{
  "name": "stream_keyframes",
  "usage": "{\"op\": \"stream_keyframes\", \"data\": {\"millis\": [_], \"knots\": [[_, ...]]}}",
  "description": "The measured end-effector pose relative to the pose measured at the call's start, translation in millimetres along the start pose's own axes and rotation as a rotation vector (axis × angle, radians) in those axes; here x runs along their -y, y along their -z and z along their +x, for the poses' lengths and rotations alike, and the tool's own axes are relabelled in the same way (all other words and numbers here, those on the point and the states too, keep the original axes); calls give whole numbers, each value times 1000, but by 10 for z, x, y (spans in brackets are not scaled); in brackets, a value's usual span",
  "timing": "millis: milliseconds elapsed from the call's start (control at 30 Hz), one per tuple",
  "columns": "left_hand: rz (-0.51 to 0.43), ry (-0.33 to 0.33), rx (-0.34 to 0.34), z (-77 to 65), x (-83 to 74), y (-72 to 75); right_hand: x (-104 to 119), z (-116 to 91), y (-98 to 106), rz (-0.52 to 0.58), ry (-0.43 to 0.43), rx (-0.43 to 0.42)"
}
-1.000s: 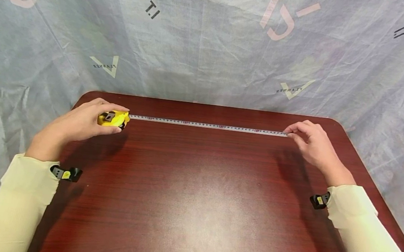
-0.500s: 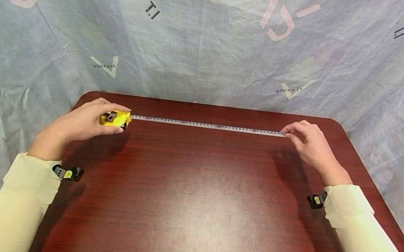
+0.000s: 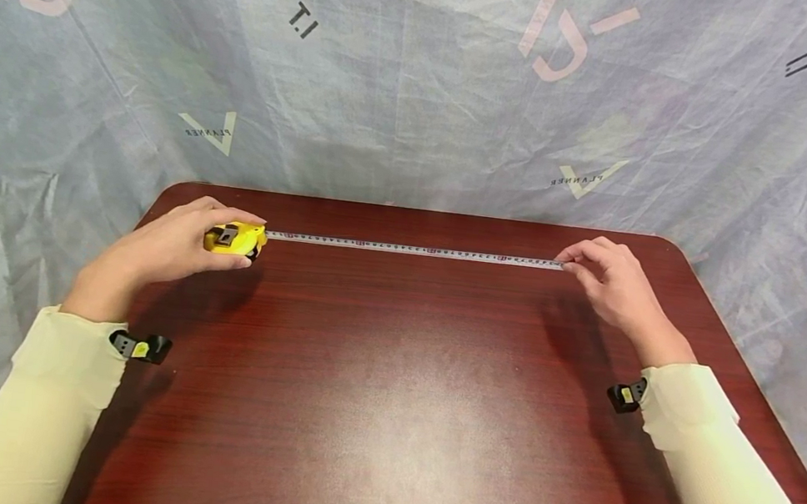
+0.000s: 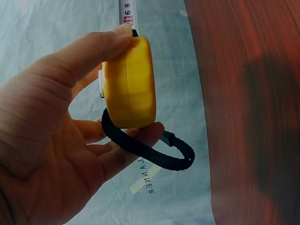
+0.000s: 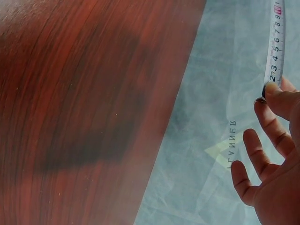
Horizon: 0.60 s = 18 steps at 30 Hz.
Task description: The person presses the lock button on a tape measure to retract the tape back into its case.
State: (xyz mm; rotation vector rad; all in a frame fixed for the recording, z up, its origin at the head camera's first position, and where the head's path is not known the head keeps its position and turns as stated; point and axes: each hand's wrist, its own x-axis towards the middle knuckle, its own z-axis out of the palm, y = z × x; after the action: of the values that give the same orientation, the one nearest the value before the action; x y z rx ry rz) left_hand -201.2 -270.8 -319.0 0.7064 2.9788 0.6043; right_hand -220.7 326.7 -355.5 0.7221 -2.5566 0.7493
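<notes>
A yellow tape measure (image 3: 242, 240) is gripped between the thumb and fingers of my left hand (image 3: 181, 241), above the table's far left part. Its black wrist strap (image 4: 150, 152) loops below the case in the left wrist view. From the case a white blade (image 3: 389, 246) with black and red numbers runs straight across to the right. My right hand (image 3: 614, 286) pinches the blade's end between thumb and index finger. In the right wrist view the low numbers of the blade (image 5: 275, 51) show just beyond the thumb; the other fingers stay loosely bent.
The dark red wooden table (image 3: 389, 368) has rounded far corners, and both hands cast shadows on it. Behind and around it hangs a grey cloth (image 3: 410, 76) with printed letters. A small black camera (image 3: 153, 349) sits on the left wrist, another camera (image 3: 625, 397) on the right.
Both hands have come slightly closer together, the right one moving left and the left one a little right. The stretch of blade between them is shorter.
</notes>
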Motion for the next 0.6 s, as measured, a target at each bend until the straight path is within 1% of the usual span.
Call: {"op": "stream_keyframes", "data": {"millis": [333,600], "knots": [[0,1,7,11,-26,-10,19,28,-22,12,-39,20],[1,-1,13,28,-47,-11,52,53,-43,16,-51,30]]}}
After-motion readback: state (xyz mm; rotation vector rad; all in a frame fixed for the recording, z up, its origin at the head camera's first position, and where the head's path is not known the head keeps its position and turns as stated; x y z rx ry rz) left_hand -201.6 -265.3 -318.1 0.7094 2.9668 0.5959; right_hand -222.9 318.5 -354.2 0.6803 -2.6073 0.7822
